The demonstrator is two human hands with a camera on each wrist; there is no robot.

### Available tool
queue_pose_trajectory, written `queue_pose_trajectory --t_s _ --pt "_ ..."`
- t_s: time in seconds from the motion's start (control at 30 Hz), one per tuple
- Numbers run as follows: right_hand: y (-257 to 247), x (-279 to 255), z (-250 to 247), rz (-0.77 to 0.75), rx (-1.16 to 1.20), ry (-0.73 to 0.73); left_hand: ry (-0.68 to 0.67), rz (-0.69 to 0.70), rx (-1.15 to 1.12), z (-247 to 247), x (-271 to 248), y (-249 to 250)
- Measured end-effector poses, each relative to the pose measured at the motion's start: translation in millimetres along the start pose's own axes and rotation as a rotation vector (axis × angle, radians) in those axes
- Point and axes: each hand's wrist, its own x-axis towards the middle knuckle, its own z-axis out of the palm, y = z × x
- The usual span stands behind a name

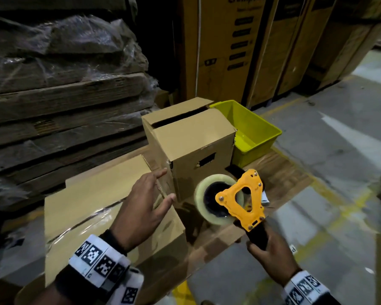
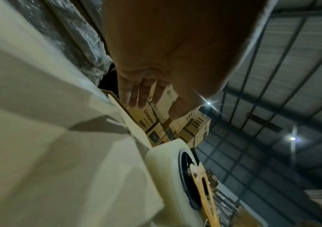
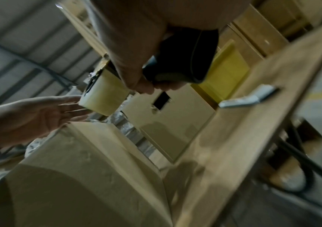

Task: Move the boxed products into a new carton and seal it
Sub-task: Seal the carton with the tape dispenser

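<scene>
The near carton [image 1: 110, 216] lay closed and taped on the desk. The right hand [image 1: 271, 256] gripped the tape gun [image 1: 240, 199]; the left hand [image 1: 141, 208], fingers straight, hovered above it. Sealing looked nearly finished.

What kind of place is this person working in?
Most likely a warehouse or stockroom. Tall printed cartons stand in a row on a concrete floor marked with yellow lines, shrink-wrapped flat cardboard is stacked alongside, and the right hand holds a tape dispenser.
</scene>
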Motion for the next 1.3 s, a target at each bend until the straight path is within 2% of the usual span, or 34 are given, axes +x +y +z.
queue_pose_trajectory --t_s 0.13,0.23,0.37,0.6,0.77,1.0,1.1,1.2,1.3 --pt "-31 0 -8 -0.089 -0.044 0.073 -0.007 0.023 -0.232 -8 11 2" --pt "-54 5 -13 -0.124 -0.040 0.081 -0.085 -0.028 -0.487 -14 17 8" --pt "-80 14 -14 -0.192 -0.188 0.128 -0.158 -0.070 -0.654 -22 20 6" --pt "-117 24 -23 -0.492 -0.506 0.290 -0.288 -0.115 -0.760 -48 14 -3" --pt "-133 31 -34 -0.639 -0.589 0.317 -0.262 -0.166 -0.819 -54 15 -10" --pt "-142 58 -52 -0.663 -0.651 0.202 -0.145 -0.019 -0.750 -73 42 3" --pt "-148 74 -64 -0.715 -0.711 0.154 -0.116 -0.006 -0.692 -87 64 19" --pt "-154 89 -75 -0.751 -0.777 0.144 -0.212 0.011 -0.576 -95 90 43" --pt "-152 104 -83 -0.786 -0.813 0.123 -0.303 0.010 -0.351 -94 117 69"
